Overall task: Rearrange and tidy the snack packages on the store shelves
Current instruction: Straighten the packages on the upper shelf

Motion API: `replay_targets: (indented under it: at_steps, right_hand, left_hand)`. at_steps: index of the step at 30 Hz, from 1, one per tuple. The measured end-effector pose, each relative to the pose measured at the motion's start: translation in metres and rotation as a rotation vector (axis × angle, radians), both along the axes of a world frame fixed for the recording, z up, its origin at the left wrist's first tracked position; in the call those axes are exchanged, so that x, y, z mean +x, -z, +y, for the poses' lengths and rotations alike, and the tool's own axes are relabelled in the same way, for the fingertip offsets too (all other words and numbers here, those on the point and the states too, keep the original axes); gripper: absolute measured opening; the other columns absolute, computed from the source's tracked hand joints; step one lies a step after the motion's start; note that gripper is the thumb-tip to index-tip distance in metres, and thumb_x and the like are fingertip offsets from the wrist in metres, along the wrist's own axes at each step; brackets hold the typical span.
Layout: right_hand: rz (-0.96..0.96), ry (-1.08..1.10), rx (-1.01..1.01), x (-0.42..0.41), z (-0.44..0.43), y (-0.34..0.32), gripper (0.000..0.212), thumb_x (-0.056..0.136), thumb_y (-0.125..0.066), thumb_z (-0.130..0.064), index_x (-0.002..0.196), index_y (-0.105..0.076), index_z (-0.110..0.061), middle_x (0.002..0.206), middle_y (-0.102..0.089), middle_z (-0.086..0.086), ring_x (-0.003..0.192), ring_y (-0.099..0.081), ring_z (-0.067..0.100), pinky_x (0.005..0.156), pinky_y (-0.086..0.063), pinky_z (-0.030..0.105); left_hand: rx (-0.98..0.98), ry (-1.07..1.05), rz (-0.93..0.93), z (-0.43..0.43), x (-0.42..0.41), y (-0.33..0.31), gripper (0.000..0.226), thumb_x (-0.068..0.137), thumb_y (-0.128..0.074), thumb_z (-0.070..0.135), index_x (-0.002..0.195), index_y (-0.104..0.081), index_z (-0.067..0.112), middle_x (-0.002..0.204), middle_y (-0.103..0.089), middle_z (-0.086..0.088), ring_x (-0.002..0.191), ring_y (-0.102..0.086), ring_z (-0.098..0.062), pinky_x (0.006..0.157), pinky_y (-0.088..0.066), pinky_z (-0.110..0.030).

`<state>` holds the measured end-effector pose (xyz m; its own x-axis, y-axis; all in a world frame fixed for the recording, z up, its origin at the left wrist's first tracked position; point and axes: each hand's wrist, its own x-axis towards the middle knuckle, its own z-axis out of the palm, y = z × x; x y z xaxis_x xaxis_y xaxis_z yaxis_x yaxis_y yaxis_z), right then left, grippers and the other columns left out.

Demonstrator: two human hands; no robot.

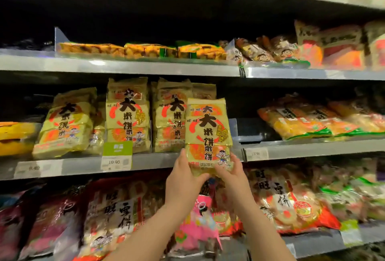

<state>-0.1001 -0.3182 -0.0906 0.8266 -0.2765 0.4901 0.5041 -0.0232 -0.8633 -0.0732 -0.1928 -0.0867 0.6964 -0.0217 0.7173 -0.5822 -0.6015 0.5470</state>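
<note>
held pack: pale-yellow plastic rice-cracker package with black characters and orange circle [208, 133], upright, in front of middle shelf edge [150, 163]
left hand [183, 181]: closed on pack's bottom-left
right hand [233, 177]: gripping bottom-right
neighbours: matching yellow packs [128, 114] standing behind/left
price tag [116, 161]: white, on rail, left of hands
below: red-and-white snack bags [285, 200]

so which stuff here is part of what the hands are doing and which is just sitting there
In the job:
- yellow rice cracker pack, held by left hand and right hand
- matching packs on that shelf

Just there:
- price tag
- pink pack below
</note>
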Motion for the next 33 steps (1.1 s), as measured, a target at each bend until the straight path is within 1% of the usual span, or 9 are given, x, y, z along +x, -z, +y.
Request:
replay_targets:
  at_steps: [4,7,10,12,14,17,23,27,33]
  right_hand:
    - [0.001,0.046,-0.195,0.033,-0.035,-0.025,0.069,0.075,-0.075,-0.01,0.127,-0.035,-0.031,0.102,-0.061,-0.015,0.089,-0.058,-0.004,0.057,-0.045,0.003]
    - [-0.013,0.141,-0.304,0.054,-0.052,-0.045,0.054,0.075,-0.075,-0.012,0.119,-0.047,-0.025,0.094,-0.058,-0.016,0.084,-0.056,-0.006,0.053,-0.041,0.0]
    - [-0.029,0.374,-0.514,0.077,-0.057,-0.059,0.031,0.074,-0.076,-0.024,0.098,-0.057,-0.026,0.093,-0.055,-0.011,0.094,-0.061,0.013,0.067,-0.046,0.011]
    - [0.036,0.635,-0.69,0.091,-0.058,-0.067,0.042,0.076,-0.072,-0.036,0.111,-0.055,-0.021,0.106,-0.048,-0.002,0.103,-0.053,0.02,0.083,-0.046,0.028]
    - [0.051,0.809,-0.785,0.102,-0.055,-0.077,0.048,0.078,-0.069,-0.035,0.118,-0.048,-0.02,0.111,-0.05,0.002,0.105,-0.05,0.022,0.084,-0.045,0.035]
    - [-0.005,0.802,-0.717,0.115,-0.046,-0.084,0.058,0.079,-0.068,-0.026,0.126,-0.033,-0.026,0.106,-0.059,0.001,0.094,-0.06,0.024,0.068,-0.049,0.036]
    - [-0.079,0.713,-0.658,0.119,-0.051,-0.065,0.055,0.084,-0.058,-0.017,0.132,-0.032,-0.022,0.127,-0.036,0.005,0.089,-0.056,0.023,0.065,-0.039,0.027]
    - [-0.007,0.691,-0.777,0.116,-0.047,-0.054,0.034,0.091,-0.047,-0.026,0.125,-0.044,-0.023,0.124,-0.046,0.003,0.102,-0.054,0.022,0.085,-0.044,0.035]
    - [-0.05,0.753,-0.798,0.108,-0.038,-0.042,0.038,0.091,-0.046,-0.03,0.129,-0.046,-0.026,0.125,-0.05,-0.003,0.118,-0.043,0.017,0.099,-0.032,0.037]
  left_hand:
    - [0.081,0.016,-0.024,-0.023,0.031,-0.031,0.085,0.082,-0.067,0.037,0.146,-0.014,0.019,0.138,-0.043,-0.001,0.122,-0.047,-0.02,0.095,-0.042,-0.032]
    - [0.166,-0.019,-0.01,-0.036,0.054,-0.052,0.083,0.08,-0.066,0.046,0.143,-0.021,0.018,0.133,-0.05,-0.003,0.118,-0.051,-0.021,0.096,-0.045,-0.035]
    - [0.334,-0.143,-0.03,-0.04,0.07,-0.068,0.085,0.082,-0.061,0.051,0.146,-0.017,0.016,0.129,-0.052,-0.005,0.115,-0.052,-0.023,0.092,-0.047,-0.036]
    - [0.399,-0.243,-0.093,-0.038,0.079,-0.078,0.081,0.083,-0.061,0.05,0.144,-0.02,0.016,0.13,-0.047,-0.005,0.112,-0.052,-0.022,0.088,-0.048,-0.034]
    - [0.438,-0.3,-0.135,-0.034,0.086,-0.087,0.076,0.086,-0.059,0.045,0.145,-0.019,0.017,0.128,-0.041,-0.005,0.094,-0.054,-0.017,0.074,-0.049,-0.029]
    - [0.487,-0.314,-0.146,-0.029,0.098,-0.094,0.072,0.091,-0.056,0.031,0.147,-0.012,0.021,0.12,-0.047,-0.005,0.077,-0.051,-0.013,0.06,-0.048,-0.026]
    - [0.568,-0.275,-0.21,-0.027,0.105,-0.079,0.048,0.095,-0.047,0.028,0.141,-0.031,0.027,0.12,-0.048,-0.001,0.094,-0.054,-0.017,0.071,-0.051,-0.031]
    - [0.646,-0.336,-0.259,-0.035,0.109,-0.069,0.034,0.099,-0.035,0.034,0.124,-0.054,0.022,0.113,-0.051,-0.001,0.101,-0.047,-0.02,0.079,-0.044,-0.031]
    - [0.462,-0.25,-0.342,-0.021,0.101,-0.054,0.034,0.097,-0.037,0.03,0.126,-0.055,0.023,0.113,-0.054,0.004,0.101,-0.05,-0.016,0.079,-0.039,-0.029]
